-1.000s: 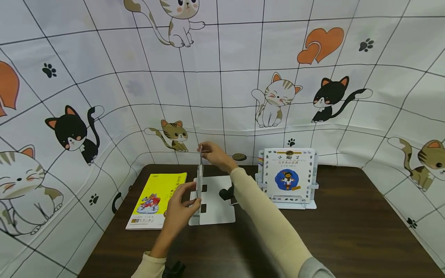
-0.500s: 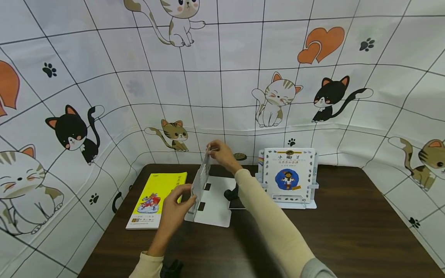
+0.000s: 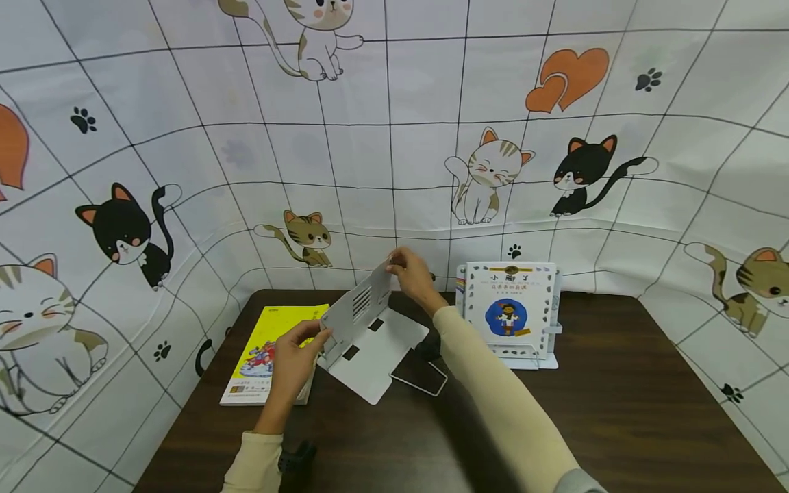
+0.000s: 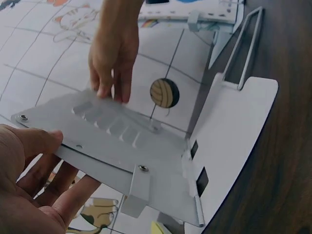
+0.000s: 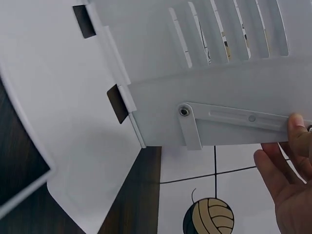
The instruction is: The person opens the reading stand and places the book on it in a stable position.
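Both hands hold a white metal book stand, its slotted back panel (image 3: 354, 305) raised at an angle from the flat base panel (image 3: 382, 349). My left hand (image 3: 294, 356) pinches the back panel's left edge, thumb on its face in the left wrist view. At the upper right corner, my right hand (image 3: 416, 277) pinches the panel's edge, beside a riveted folding arm (image 5: 243, 117) in the right wrist view. Two dark rectangular cutouts lie along the hinge. From the base sticks out a wire loop (image 4: 251, 48).
A yellow book (image 3: 280, 329) lies at the left of the dark wooden table (image 3: 592, 411). At the back right, another stand (image 3: 542, 363) holds a white picture book (image 3: 481, 322) upright. A cat-print curtain (image 3: 394, 157) hangs close behind the table.
The book stand has turned, so its slotted panel now faces more toward the head camera. My right hand has shifted right, my left slightly left, and the wire loop has come into view.
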The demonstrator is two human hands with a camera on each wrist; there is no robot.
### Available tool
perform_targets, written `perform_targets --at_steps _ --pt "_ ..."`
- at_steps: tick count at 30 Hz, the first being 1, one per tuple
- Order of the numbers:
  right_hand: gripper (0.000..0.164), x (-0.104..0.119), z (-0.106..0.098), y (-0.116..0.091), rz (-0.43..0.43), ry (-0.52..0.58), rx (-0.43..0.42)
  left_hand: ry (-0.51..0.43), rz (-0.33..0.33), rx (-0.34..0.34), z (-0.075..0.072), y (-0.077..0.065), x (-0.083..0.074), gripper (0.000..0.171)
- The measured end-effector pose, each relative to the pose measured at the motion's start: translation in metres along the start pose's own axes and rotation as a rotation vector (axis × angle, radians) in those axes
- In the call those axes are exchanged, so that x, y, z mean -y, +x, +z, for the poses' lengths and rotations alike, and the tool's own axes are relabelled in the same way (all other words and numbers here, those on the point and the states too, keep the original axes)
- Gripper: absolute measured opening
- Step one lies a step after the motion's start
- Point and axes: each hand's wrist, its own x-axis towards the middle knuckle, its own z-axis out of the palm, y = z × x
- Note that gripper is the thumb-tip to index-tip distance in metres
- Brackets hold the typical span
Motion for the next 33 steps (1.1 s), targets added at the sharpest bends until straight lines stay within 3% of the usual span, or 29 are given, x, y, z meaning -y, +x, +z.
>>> perform_targets --at_steps 13,19,26,33 --pt "0.018 -0.003 -0.014 -0.015 -0.041 -0.178 -0.119 -0.158 -0.001 0.002 0.001 0.033 0.021 0.028" --pt "0.015 -0.002 -0.017 -0.025 -0.069 -0.258 -0.167 -0.132 -0.009 -0.026 0.006 0.051 0.025 0.027" --pt "0.017 0.0 -0.025 -0.038 -0.124 -0.377 -0.205 -0.185 -0.01 -0.044 0.013 0.072 0.029 0.022" --pt "0.006 -0.001 -0.033 -0.054 -0.197 -0.437 -0.252 -0.191 -0.022 -0.001 0.02 0.085 0.029 0.019"
